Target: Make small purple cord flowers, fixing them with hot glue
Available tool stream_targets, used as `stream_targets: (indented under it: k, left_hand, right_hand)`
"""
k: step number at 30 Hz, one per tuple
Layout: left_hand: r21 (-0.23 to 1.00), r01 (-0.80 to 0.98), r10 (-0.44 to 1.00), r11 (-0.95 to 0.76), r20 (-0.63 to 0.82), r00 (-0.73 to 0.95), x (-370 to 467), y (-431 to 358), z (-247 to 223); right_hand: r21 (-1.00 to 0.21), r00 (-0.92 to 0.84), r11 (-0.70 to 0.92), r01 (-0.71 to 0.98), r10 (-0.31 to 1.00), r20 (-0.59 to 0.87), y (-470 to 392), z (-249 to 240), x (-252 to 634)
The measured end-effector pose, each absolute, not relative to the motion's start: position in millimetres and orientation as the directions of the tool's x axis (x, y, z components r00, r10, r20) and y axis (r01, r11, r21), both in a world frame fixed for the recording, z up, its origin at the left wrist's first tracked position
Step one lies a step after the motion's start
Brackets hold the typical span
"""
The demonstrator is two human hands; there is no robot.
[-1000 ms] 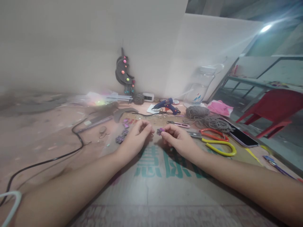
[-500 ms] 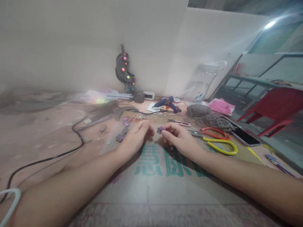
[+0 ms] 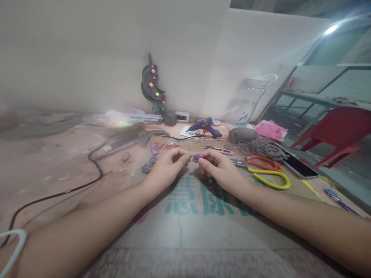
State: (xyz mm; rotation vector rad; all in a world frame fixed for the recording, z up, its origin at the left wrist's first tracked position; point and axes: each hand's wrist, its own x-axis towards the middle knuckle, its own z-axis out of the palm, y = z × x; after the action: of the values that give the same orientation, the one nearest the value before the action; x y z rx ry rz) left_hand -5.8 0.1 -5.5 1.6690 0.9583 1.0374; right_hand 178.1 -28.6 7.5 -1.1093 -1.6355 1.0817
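Note:
Between the thumb and fingertips of my right hand [image 3: 215,164] is a small purple-and-grey piece [image 3: 196,158], too small to make out fully. My left hand [image 3: 171,165] is closed in a pinch just left of that piece; its fingertips are at the piece's edge, and what they hold, if anything, is hidden. Several similar purple-and-grey pieces [image 3: 149,165] lie in a row beyond my left wrist. Beneath both hands is a cardboard sheet [image 3: 185,227] with green printed characters.
Scissors [image 3: 269,179] with red and yellow handles, a pink cutter [image 3: 222,150], grey yarn [image 3: 243,135] and a phone [image 3: 298,164] lie at the right. A blue glue gun [image 3: 204,126] and a clear jug [image 3: 246,102] stand behind. A black cable [image 3: 66,192] crosses the left side.
My left hand's thumb and fingers have come together, and its fingertips have moved right, up to the small piece. My right hand keeps its hold and has barely moved.

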Motion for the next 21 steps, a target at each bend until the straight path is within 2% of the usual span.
stream_targets:
  k: [10,17,21]
  left_hand:
    - [0.939,0.168,0.89,-0.301,0.213,0.402,-3.4,-3.3,-1.2]
    - [0.933,0.211,0.914,-0.292,0.207,0.348,-3.6,-5.4,1.8]
    - [0.922,0.253,0.933,-0.292,0.217,0.286,-4.5,-6.6,4.0]
  right_hand:
    - [-0.942,-0.22,0.239,0.236,0.957,0.187,-26.6,8.3,178.9]
    - [-0.958,-0.234,0.193,0.213,0.962,0.142,-26.7,8.9,179.8]
    - [-0.92,-0.183,0.231,0.317,0.967,0.179,-24.0,8.8,185.9]
